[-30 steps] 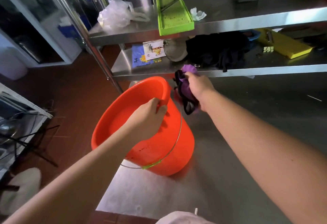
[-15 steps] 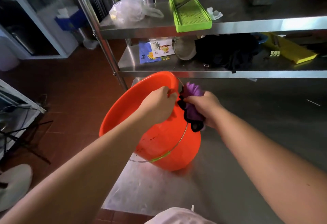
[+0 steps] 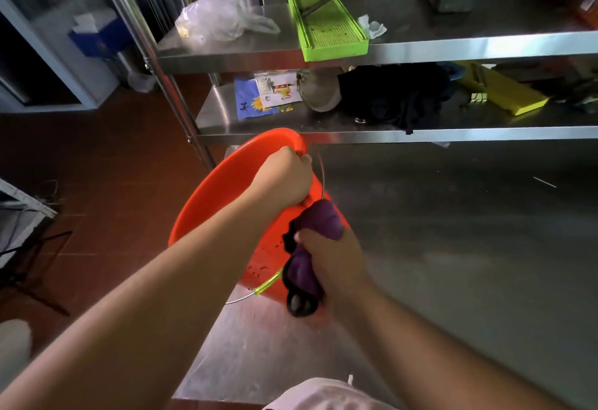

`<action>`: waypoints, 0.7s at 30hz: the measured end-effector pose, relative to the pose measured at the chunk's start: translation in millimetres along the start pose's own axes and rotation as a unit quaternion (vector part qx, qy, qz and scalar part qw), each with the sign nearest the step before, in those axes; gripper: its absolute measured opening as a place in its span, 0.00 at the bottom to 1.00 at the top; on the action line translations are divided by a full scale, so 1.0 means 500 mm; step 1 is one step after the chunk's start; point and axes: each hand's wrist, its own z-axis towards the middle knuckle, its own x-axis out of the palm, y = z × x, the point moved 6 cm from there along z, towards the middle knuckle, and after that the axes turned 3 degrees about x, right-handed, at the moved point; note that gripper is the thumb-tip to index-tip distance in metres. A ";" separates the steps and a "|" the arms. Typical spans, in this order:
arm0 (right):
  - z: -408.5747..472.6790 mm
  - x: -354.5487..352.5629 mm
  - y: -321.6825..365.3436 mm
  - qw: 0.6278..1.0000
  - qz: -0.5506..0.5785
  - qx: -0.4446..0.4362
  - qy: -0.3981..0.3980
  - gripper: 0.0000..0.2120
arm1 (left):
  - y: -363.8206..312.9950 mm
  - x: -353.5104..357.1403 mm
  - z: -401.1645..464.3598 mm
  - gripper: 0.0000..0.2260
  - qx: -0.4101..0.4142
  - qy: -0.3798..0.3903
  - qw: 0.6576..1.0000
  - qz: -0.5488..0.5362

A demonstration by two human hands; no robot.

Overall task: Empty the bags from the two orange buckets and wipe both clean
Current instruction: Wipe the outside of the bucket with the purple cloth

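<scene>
My right hand (image 3: 336,257) has a clenched grip on the purple cloth (image 3: 318,225), pressing it to the orange bucket's (image 3: 226,189) outer wall. My left hand (image 3: 284,176) grips the far rim, arm outstretched, tilting the bucket on the steel tabletop (image 3: 453,247).

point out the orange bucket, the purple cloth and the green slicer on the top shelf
orange bucket (image 3: 226,189): head view, on the inner wall below the far rim.
purple cloth (image 3: 325,220): head view, on the bunched upper end above the right hand.
green slicer (image 3: 326,29): head view, on its ridged flat bed.
</scene>
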 end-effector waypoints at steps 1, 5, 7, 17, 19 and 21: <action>-0.015 0.005 -0.021 1.000 0.005 0.008 -0.006 0.07 | -0.005 0.000 -0.001 0.14 -0.001 0.001 1.000 0.010; -0.053 0.011 -0.016 0.996 -0.073 -0.040 -0.017 0.14 | -0.024 0.019 -0.011 0.15 0.009 0.038 0.999 0.036; -0.058 0.018 0.019 0.985 -0.151 -0.079 0.017 0.13 | -0.026 0.025 -0.016 0.17 -0.002 0.043 0.999 0.028; -0.018 -0.027 0.042 0.972 -0.148 -0.126 0.129 0.13 | 0.010 0.005 -0.014 0.22 -0.047 0.121 0.989 -0.072; 0.025 -0.087 0.036 0.985 0.010 -0.109 0.134 0.08 | 0.027 0.003 -0.019 0.23 -0.061 0.131 0.982 -0.120; 0.080 -0.165 0.027 0.989 0.118 -0.070 0.054 0.07 | 0.039 -0.004 -0.023 0.23 -0.078 0.134 0.974 -0.162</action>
